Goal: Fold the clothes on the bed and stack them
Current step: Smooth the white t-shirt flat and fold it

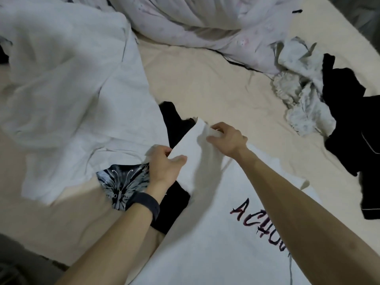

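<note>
- Cloth (67, 103), white and crumpled, covers the left of the bed (205, 83); its near edge overlaps a black butterfly shirt (121, 182).
- The left hand (164, 167), with a dark wristband (146, 203) on its wrist, rests above the butterfly shirt. Its grip is closed, with thumb and fingers pinching the near edge of the sleeve (191, 140).
- The white T-shirt (205, 233) lies spread on the near middle of the bed with its dark red lettering face up. Its sleeve is raised between the two hands, over a black garment (174, 120).
- The right hand (228, 138) pinches the far end of the same sleeve, so its grip is also closed on the cloth.
- A pale duvet (195, 21) is bunched along the far side.
- A grey-white garment (304, 95) lies crumpled at the right, touching black clothes (349, 120) at the edge.
</note>
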{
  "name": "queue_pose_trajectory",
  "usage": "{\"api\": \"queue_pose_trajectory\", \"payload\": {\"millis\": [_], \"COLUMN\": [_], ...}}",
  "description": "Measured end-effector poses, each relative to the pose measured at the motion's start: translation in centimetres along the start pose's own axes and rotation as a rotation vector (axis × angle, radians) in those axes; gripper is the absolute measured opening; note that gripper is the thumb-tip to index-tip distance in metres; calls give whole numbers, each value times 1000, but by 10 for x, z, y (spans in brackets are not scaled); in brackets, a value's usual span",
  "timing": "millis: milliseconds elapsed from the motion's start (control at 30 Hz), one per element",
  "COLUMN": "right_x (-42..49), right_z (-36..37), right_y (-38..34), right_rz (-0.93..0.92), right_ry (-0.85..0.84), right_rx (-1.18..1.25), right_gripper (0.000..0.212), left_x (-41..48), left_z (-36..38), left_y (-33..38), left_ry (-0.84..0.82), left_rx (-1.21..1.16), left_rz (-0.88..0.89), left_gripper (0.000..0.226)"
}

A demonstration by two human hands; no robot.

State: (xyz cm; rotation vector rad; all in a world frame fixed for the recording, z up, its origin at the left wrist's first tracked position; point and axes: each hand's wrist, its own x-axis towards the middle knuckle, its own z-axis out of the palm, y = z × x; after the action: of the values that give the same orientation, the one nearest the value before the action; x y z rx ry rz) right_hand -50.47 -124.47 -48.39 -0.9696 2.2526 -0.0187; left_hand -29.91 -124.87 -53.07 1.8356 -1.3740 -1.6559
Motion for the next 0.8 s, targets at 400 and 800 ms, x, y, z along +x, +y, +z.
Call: {"api": "queue_pose_trajectory", "payload": {"millis": [400,800], "right_x": [-124,-153], "right_z": [-24,23], "right_y": [93,216], "right_rz": [-89,226], "right_ry": [384,258], "right_rx": [682,543], "right_gripper": [24,31], "left_x": [-129,-166], "left_z": [18,48], "left_y": [24,-51], "left_ry": [-27,-354], "left_rx": [319,1271], "left_rz": [851,806], "left_gripper": [31,84]}}
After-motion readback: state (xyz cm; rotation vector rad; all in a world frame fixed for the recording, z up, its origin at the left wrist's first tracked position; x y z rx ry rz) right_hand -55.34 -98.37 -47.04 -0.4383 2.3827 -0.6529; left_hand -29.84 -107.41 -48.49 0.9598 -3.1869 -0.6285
